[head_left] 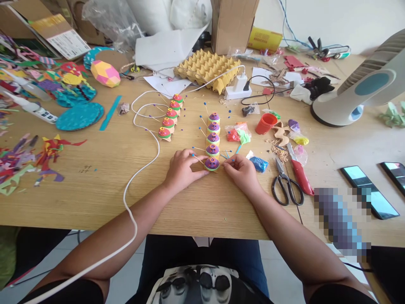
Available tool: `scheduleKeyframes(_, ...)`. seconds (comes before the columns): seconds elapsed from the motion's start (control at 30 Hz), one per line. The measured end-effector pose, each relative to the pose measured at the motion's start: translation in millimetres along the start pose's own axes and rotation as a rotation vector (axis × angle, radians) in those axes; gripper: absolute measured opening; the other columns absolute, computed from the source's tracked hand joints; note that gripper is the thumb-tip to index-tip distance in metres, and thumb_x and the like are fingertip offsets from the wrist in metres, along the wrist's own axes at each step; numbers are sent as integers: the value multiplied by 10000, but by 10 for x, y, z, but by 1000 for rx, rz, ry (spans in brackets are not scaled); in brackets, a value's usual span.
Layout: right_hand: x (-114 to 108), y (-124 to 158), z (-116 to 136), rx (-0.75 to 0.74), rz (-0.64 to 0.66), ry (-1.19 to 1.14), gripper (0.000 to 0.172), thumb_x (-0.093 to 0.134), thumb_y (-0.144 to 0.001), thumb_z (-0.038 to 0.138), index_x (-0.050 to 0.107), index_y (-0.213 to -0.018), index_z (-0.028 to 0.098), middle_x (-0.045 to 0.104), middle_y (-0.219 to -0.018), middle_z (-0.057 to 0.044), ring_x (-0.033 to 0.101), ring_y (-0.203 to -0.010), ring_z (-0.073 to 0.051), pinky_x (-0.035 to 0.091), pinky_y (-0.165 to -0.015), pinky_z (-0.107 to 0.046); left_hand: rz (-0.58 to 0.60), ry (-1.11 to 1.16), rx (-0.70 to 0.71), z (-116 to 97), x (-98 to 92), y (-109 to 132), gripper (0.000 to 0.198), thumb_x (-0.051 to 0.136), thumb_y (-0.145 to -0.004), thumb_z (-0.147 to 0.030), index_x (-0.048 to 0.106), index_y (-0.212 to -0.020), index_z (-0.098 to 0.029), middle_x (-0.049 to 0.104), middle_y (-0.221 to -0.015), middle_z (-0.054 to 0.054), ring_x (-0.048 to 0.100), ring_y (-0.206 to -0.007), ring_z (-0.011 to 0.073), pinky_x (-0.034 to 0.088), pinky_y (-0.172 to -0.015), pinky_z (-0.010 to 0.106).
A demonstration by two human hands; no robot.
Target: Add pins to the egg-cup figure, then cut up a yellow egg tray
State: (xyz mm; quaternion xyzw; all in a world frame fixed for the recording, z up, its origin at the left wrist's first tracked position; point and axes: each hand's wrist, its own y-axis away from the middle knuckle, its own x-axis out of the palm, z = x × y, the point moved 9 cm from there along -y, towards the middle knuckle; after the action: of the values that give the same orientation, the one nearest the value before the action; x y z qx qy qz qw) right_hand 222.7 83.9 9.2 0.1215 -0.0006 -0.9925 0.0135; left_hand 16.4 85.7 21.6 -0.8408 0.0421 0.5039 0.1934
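Note:
A row of egg-carton cups topped with purple clay, like a caterpillar [212, 138], stands on the table before me. Blue-tipped thin sticks project from its left side. My left hand [183, 171] rests on the table with thumb and fingers apart, the thumb tip against the nearest cup. On the other side, my right hand [243, 172] is closed in a pinch on a blue-tipped stick [233, 160], close to that same cup; the fingers partly hide the stick. Farther left stands a similar red-and-green egg-carton row [171, 113] with sticks in its sides.
A white cable [139, 164] crosses the table left of my hand. Black scissors [286, 185], a red-handled knife [300, 175] and a blue clay packet [259, 164] lie at right. Behind are a red cup [266, 123], yellow egg tray [205, 69] and power strip [237, 91].

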Motion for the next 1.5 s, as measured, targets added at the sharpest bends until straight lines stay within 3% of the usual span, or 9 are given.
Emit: scheduleKeyframes(1.5,58,89,128,-149,-14,147,97,643,-840,328,645,-796,242,710,-753,-8,612,-663,-165,467,-612,-285,-3,20,-27,18,13,-7,420,848,-787,-504,777,-1189,-405,638,-1154,47,575,-1107,269,461,-1001,414)
